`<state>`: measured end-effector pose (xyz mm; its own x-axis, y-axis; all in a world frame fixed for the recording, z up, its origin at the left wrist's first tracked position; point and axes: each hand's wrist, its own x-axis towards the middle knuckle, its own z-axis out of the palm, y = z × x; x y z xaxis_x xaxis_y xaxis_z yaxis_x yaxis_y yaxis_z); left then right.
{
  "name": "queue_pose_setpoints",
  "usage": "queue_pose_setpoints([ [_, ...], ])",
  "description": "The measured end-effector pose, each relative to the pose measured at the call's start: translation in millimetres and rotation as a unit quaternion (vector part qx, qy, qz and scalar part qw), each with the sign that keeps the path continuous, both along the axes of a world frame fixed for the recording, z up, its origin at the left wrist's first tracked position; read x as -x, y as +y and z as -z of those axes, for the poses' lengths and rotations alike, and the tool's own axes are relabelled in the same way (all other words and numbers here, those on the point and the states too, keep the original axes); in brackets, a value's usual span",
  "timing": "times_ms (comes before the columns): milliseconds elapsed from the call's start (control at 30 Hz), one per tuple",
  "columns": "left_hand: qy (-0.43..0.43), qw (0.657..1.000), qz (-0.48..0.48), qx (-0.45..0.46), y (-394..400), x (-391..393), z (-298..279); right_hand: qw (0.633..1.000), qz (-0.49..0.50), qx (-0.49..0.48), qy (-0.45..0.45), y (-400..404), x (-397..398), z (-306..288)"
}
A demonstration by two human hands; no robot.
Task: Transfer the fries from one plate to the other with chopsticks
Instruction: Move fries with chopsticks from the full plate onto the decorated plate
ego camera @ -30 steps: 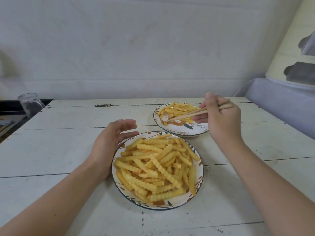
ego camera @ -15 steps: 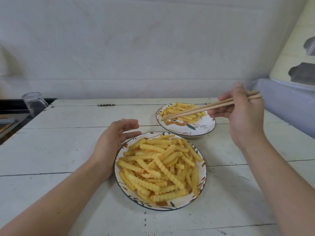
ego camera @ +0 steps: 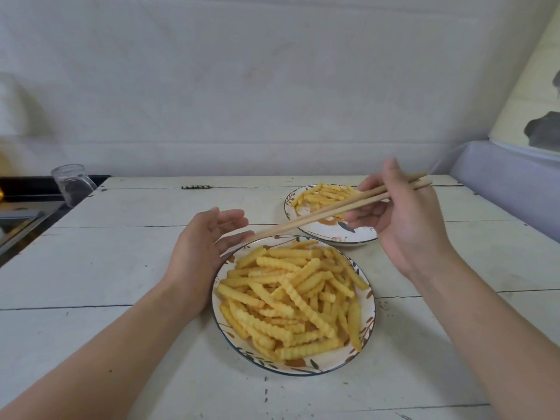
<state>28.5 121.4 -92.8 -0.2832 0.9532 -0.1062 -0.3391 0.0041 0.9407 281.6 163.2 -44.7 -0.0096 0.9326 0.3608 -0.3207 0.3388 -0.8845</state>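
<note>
From the head camera I see my right hand [ego camera: 406,219] pinching wooden chopsticks [ego camera: 327,210] above the heaped plate of crinkle-cut fries [ego camera: 295,301], my left hand [ego camera: 201,253] spread against that plate's left rim, the smaller fry plate [ego camera: 339,236] just behind.

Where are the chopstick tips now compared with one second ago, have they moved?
Yes. The chopsticks tips have swung from the far plate toward the person, now at the near plate far rim.
</note>
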Motion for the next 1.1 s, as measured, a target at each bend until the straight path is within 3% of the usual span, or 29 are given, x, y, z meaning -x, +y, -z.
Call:
queue_pose_setpoints([
  [100,0.02,1.0,0.008,-0.002,0.1,-0.3,1.8,0.995,0.101,0.0,0.026,13.3,-19.0,-2.8],
  [233,0.048,0.999,0.014,-0.005,-0.8,-3.2,1.7,0.965,0.232,-0.064,-0.106,29.1,-43.9,3.8],
  [700,0.049,0.998,0.026,0.0,-2.8,-4.6,-0.1,0.931,0.247,-0.125,-0.237,30.0,-39.0,15.1],
  [800,0.045,0.999,0.027,0.001,-3.1,-5.0,-0.4,0.938,0.249,-0.125,-0.206,29.0,-39.1,13.3],
  [933,0.041,0.999,0.026,0.0,-3.4,-4.9,-1.1,0.966,0.236,-0.083,-0.061,24.1,-45.0,-3.8],
  [1100,0.05,0.999,0.022,-0.002,-4.5,-4.4,-0.9,0.992,0.122,-0.008,0.018,17.9,-47.4,-16.5],
])
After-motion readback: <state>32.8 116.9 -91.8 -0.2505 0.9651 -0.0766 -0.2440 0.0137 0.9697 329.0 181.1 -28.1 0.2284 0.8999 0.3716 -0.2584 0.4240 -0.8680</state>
